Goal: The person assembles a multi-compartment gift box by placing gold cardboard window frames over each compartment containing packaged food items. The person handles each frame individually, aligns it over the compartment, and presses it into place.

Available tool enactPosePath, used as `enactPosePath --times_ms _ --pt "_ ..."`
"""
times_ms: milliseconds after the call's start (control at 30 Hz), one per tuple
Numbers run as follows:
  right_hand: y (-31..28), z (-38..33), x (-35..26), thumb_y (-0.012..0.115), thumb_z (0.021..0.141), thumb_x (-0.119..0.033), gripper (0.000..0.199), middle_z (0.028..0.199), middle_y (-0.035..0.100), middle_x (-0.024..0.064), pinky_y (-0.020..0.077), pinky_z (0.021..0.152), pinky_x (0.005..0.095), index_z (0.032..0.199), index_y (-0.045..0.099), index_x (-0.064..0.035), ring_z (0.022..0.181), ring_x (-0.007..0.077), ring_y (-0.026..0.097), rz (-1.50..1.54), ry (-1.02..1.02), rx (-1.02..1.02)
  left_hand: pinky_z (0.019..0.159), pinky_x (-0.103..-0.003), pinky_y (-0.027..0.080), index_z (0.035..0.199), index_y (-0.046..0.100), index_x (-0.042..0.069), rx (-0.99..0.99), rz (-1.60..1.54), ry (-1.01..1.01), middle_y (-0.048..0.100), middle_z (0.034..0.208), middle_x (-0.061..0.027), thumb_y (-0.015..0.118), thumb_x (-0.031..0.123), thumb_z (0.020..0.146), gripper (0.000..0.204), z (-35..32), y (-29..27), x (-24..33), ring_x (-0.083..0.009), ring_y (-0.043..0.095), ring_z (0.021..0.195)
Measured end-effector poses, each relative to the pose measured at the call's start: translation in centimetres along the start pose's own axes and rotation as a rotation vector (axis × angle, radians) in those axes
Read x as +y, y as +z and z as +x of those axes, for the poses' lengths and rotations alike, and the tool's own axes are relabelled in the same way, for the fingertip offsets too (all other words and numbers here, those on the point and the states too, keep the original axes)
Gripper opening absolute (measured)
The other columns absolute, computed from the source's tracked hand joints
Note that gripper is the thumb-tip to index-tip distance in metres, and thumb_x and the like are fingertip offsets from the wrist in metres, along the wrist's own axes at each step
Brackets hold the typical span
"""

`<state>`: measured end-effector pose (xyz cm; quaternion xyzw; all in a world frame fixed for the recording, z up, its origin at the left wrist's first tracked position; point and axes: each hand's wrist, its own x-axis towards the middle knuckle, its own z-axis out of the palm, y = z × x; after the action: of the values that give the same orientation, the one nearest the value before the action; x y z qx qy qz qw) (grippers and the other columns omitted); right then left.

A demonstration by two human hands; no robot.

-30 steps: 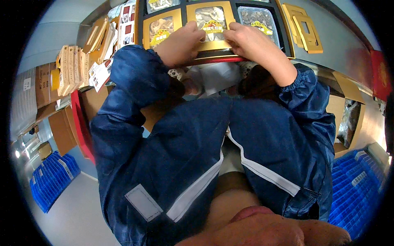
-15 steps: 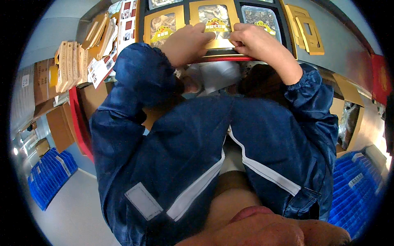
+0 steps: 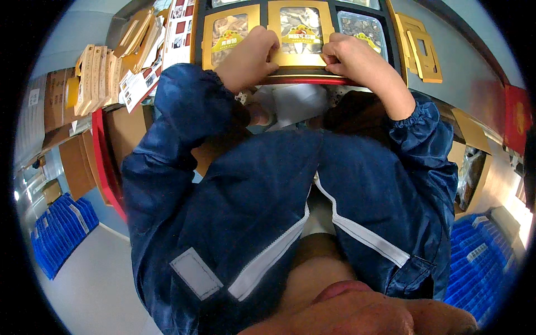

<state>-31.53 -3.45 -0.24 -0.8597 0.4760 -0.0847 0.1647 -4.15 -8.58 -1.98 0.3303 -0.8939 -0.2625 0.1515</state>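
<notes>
Vs. 1 s ago: the black gift box (image 3: 391,39) w/ its gold-framed packs sits closer to the top edge of the view, far row now cut off; both hands have crept a little toward each other on the middle pack (image 3: 300,28). Grip looks the same otherwise.

Left hand (image 3: 249,56): fingers curled over the lower left corner of the middle pack, knuckles up, pressing on its gold frame. Right hand (image 3: 349,56): fingers bent over the lower right corner of the same pack, thumb tucked under. Hands are apart, one per corner, both clamped on that pack, which lies in the centre slot of the box's near row, at the near edge of the counter (image 3: 469,84).

Left pack (image 3: 229,33) and right pack (image 3: 363,28) sit in the slots either side, untouched.

Loose gold frames (image 3: 421,50) lie on the counter just right of the box. Stack of flat card inserts (image 3: 100,78) at the counter's left end.

Hard to make out: pack contents (brownish, blurred behind clear windows); fingertips of both hands hidden under own knuckles; box's red front rim (image 3: 307,81) partly covered by wrists. Blue jacket (image 3: 251,212) blocks everything below the counter edge.
</notes>
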Motion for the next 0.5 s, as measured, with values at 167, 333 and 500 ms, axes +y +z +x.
enactPosePath --times_ms 167,333,500 --pt "0.1 -0.1 -0.7 0.075 0.078 -0.007 0.013 0.091 0.062 0.0139 0.0540 0.077 0.0423 0.083 0.063 -0.0039 0.088 0.0346 0.065 -0.034 0.021 0.023 0.079 -0.039 0.051 0.101 0.058 0.004 -0.084 0.113 0.083 0.054 0.099 -0.0151 0.072 0.007 0.082 0.024 -0.1 -0.5 1.2 -0.0335 0.059 0.090" --pt "0.2 0.0 -0.3 0.075 0.077 -0.007 0.014 0.093 0.062 0.0139 0.0540 0.078 0.0427 0.083 0.063 -0.0035 0.089 0.0352 0.065 -0.029 0.036 0.014 0.082 -0.039 0.051 0.100 0.061 0.004 -0.155 0.066 0.216 0.056 0.099 -0.0154 0.071 0.008 0.085 0.018 0.8 -1.5 0.2 -0.0343 0.059 0.094" --pt "-0.5 0.4 -0.3 0.076 0.076 -0.008 0.015 0.091 0.062 0.0141 0.0526 0.076 0.0420 0.082 0.063 -0.0035 0.086 0.0351 0.064 0.008 -0.019 -0.015 0.085 -0.037 0.051 0.100 0.060 0.004 -0.151 0.008 0.278 0.056 0.100 -0.0162 0.071 0.009 0.086 0.019 0.7 -1.1 -0.9 -0.0340 0.058 0.094"
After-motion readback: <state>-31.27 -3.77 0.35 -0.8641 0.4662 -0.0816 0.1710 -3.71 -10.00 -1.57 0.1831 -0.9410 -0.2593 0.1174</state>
